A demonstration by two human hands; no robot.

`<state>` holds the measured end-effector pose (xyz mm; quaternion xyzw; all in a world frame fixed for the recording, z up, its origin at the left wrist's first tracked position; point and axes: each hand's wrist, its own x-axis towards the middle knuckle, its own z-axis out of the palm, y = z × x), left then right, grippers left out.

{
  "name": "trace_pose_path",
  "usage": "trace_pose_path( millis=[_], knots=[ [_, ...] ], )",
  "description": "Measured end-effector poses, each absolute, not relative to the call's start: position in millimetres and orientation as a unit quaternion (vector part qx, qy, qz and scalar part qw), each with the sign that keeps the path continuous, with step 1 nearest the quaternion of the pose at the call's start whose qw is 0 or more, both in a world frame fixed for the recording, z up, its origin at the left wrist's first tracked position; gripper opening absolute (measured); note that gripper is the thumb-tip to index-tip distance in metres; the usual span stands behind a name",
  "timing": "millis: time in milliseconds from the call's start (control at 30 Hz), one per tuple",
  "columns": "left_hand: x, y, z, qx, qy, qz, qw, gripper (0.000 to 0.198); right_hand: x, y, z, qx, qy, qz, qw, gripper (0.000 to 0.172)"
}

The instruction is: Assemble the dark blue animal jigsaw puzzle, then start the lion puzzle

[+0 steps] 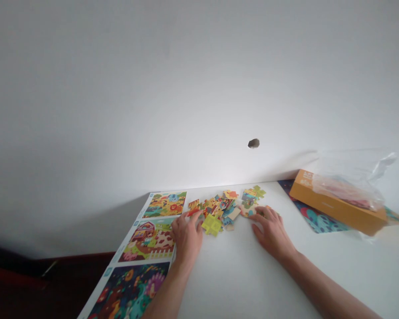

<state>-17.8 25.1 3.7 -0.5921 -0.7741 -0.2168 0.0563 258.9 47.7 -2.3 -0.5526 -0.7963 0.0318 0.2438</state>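
A loose heap of colourful jigsaw puzzle pieces (219, 206) lies on the white table between my hands, some overlapping. My left hand (188, 232) rests at the heap's left side, fingers spread, its fingertips by a red piece (193, 212). Just right of those fingers sits a yellow-green piece (212, 225). On the other side, my right hand (269, 228) has its fingers apart, the tips touching or close to a pale spotted piece (248, 209). Behind that one lie a few green and blue pieces (253, 194). Neither hand visibly lifts a piece.
A sheet with printed pictures (148, 241) runs along the table's left edge, partly under my left forearm. At right, an orange box (335, 212) with a clear plastic bag (355, 170) on it stands over a dark picture sheet (319, 221). A white wall (199, 110) with a hole rises behind.
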Motion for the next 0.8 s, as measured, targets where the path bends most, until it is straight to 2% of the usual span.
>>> trace_pose_path(
  millis=[433,600,700,800],
  knots=[
    [-35.0,36.6,-6.5,-0.53,-0.767,-0.348,0.098,0.046,261.6,48.1,-4.9,-0.551,-0.791,0.038,0.264,0.029],
    [-35.9,37.4,-1.5,-0.524,-0.728,-0.439,0.055,0.036,261.3,47.9,3.9,-0.532,-0.778,0.063,0.329,0.025],
    [-27.8,32.1,4.0,-0.526,-0.67,-0.522,0.039,0.024,254.4,41.4,15.3,-0.511,-0.745,0.18,0.389,0.024],
    [-13.6,23.9,6.4,-0.567,-0.581,-0.581,-0.068,0.021,241.2,28.8,23.2,-0.481,-0.64,0.453,0.393,0.044]
  ],
)
